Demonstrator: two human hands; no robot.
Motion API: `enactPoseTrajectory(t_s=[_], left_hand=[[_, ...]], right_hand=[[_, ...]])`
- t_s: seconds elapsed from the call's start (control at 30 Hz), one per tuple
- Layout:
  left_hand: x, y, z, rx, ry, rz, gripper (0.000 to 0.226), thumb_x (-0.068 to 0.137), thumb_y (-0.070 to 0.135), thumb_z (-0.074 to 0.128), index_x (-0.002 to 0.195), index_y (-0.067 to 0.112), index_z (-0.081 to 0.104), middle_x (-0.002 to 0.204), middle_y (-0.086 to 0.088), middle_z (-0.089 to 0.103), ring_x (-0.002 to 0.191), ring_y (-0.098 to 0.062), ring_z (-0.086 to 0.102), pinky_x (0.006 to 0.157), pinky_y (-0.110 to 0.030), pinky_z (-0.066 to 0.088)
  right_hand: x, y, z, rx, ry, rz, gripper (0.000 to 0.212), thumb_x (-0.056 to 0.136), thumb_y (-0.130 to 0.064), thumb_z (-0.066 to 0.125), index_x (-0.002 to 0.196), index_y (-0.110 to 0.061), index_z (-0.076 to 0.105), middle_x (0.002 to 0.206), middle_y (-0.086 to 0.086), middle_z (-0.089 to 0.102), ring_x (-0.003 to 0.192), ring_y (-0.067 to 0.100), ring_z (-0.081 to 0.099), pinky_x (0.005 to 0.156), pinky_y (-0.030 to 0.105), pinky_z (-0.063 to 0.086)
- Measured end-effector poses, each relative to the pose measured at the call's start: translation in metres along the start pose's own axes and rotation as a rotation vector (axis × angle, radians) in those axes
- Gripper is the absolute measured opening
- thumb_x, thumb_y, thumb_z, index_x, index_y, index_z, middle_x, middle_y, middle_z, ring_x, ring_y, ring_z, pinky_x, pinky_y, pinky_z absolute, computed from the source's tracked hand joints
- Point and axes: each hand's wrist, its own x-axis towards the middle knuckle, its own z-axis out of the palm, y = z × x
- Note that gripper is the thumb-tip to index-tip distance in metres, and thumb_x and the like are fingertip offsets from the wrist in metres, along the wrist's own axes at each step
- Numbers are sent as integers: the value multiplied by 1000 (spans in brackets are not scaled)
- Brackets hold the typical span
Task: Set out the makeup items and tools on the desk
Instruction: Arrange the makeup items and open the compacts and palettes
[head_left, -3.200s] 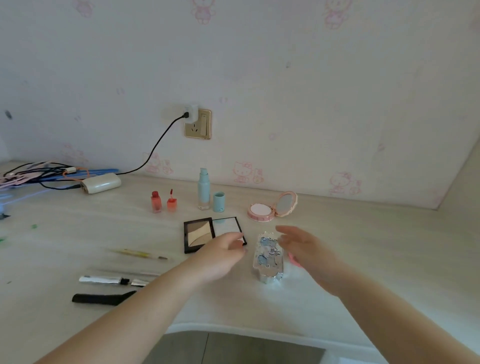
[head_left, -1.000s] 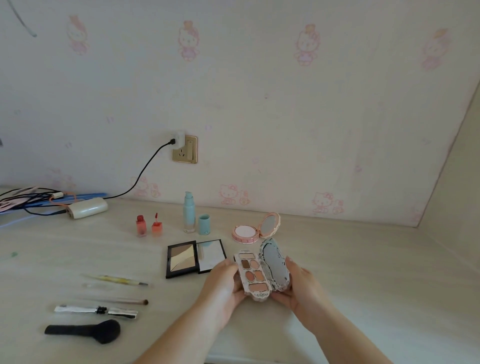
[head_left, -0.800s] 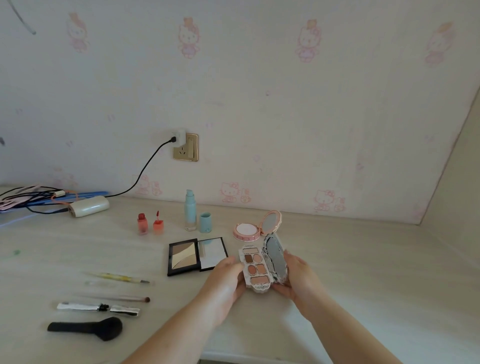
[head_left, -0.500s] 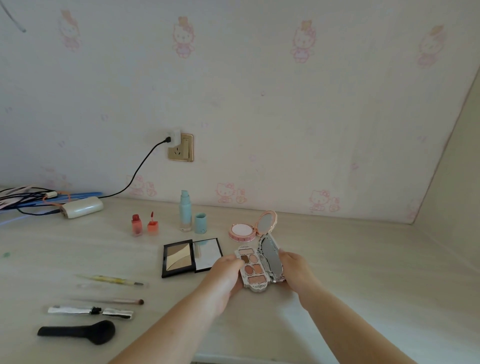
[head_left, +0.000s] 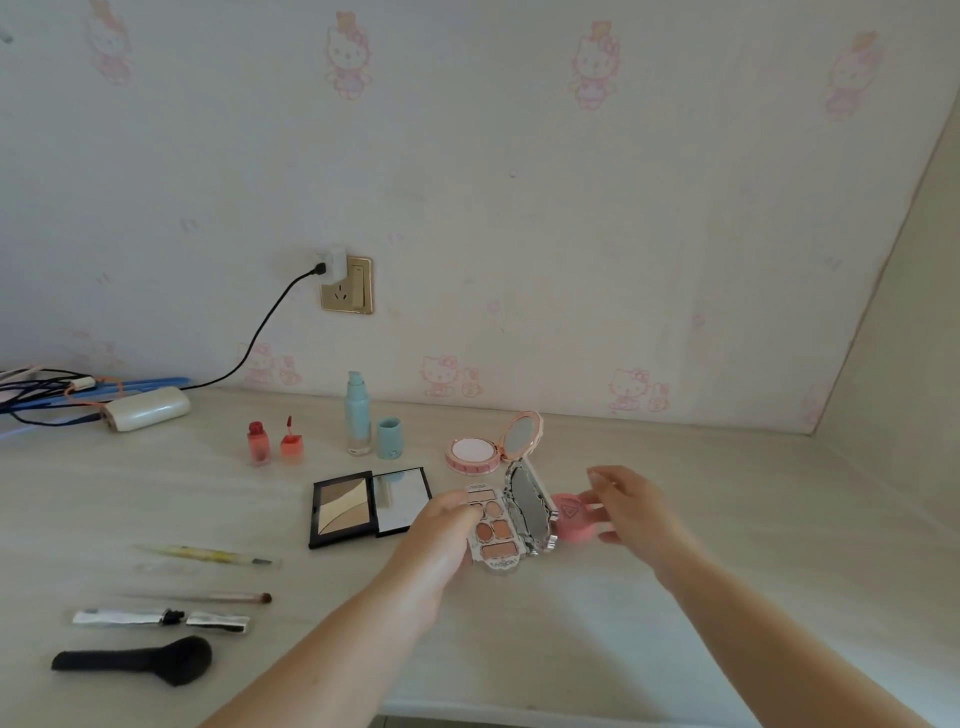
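Observation:
An ornate silver eyeshadow palette (head_left: 496, 538) lies open on the desk (head_left: 727, 519), its mirrored lid (head_left: 527, 512) standing up on the right. My left hand (head_left: 441, 535) grips the palette's left edge. My right hand (head_left: 631, 506) hovers with spread fingers at a small round pink compact (head_left: 571, 519) just right of the lid; its thumb is close to the compact, and I cannot tell if it touches. A black contour palette (head_left: 345, 509) lies open to the left.
Behind stand a pink cushion compact (head_left: 472, 454), a blue bottle (head_left: 357, 415) with its cap (head_left: 388, 438), and two red lip tints (head_left: 258, 443). Thin brushes (head_left: 208, 554), a silver tube (head_left: 156, 618) and a black brush (head_left: 156, 660) lie at left. A power bank (head_left: 145, 408) with cables sits far left.
Both hands set the opened eyeshadow palette down on the desk. My right hand has let go of its lid and moved right to the pink compact.

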Motion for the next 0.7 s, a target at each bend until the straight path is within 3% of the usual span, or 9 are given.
enactPoseTrajectory(t_s=[0.1, 0.2, 0.37, 0.43, 0.53, 0.63, 0.7], left_hand=[[-15, -9, 7, 74, -69, 60, 16, 91, 16, 53, 97, 27, 63, 106, 5, 66, 100, -8, 59, 91, -36, 50], [-31, -21, 22, 109, -155, 65, 19, 92, 13, 51, 93, 24, 67, 109, -1, 68, 104, -14, 61, 79, -31, 50], [-33, -37, 52, 141, -237, 65, 26, 95, 14, 45, 100, 29, 66, 117, 6, 62, 109, -8, 57, 89, -30, 50], [-31, -41, 66, 129, -257, 56, 28, 96, 16, 45, 117, 28, 59, 127, 10, 52, 114, -7, 50, 96, -30, 47], [-27, -46, 87, 164, -266, 54, 49, 96, 20, 44, 144, 25, 34, 143, 11, 36, 125, -7, 38, 111, -34, 34], [-20, -45, 105, 191, -211, 49, 59, 94, 23, 44, 148, 29, 21, 154, 8, 23, 138, -12, 29, 114, -36, 28], [-15, -41, 113, 169, -182, 50, 60, 94, 19, 44, 148, 29, 20, 150, 8, 27, 136, -13, 32, 113, -36, 30]], right_hand=[[4, 11, -18, -16, 20, -27, 23, 96, -17, 47, 117, -17, 55, 91, -2, 64, 80, 15, 61, 67, 30, 48], [5, 23, -22, -174, 21, -71, 29, 91, -19, 56, 120, -16, 56, 93, -6, 63, 86, 16, 60, 77, 30, 48], [5, 33, -10, -336, -33, -131, 47, 83, -22, 65, 129, -22, 52, 128, 2, 55, 117, 14, 52, 95, 26, 39], [3, 33, -7, -385, -72, -160, 53, 82, -22, 66, 132, -22, 50, 136, 2, 49, 125, 15, 47, 97, 23, 34], [5, 33, -5, -406, -141, -202, 58, 82, -24, 65, 136, -20, 45, 140, 1, 44, 127, 14, 45, 92, 15, 30], [14, 33, -5, -418, -167, -208, 61, 83, -22, 64, 139, -21, 41, 143, 1, 43, 126, 14, 46, 91, 13, 29], [20, 33, -5, -438, -191, -209, 61, 83, -22, 63, 140, -22, 40, 141, 0, 46, 124, 15, 48, 90, 14, 31]])
